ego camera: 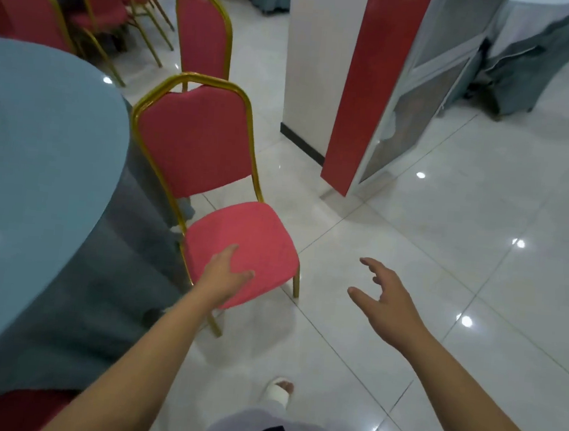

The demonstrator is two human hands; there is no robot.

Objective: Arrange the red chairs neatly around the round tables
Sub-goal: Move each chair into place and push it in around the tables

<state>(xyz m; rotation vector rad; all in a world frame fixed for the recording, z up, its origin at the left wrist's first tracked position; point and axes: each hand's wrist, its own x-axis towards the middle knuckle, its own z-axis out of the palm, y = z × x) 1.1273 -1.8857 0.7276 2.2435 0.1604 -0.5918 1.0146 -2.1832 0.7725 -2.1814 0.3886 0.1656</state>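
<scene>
A red chair with a gold frame stands beside the round table, which wears a grey-blue cloth. The chair's back is towards the table and its seat faces me. My left hand lies over the front of the seat with its fingers straight; whether it touches the seat is unclear. My right hand hovers over the floor to the right of the chair, fingers spread and holding nothing. A second red chair stands behind the first.
More red chairs stand at the far left around the table. A white and red pillar with a cabinet rises right of the chairs. Another clothed table is at the far right. A red seat shows at the bottom left. Glossy tiled floor lies ahead.
</scene>
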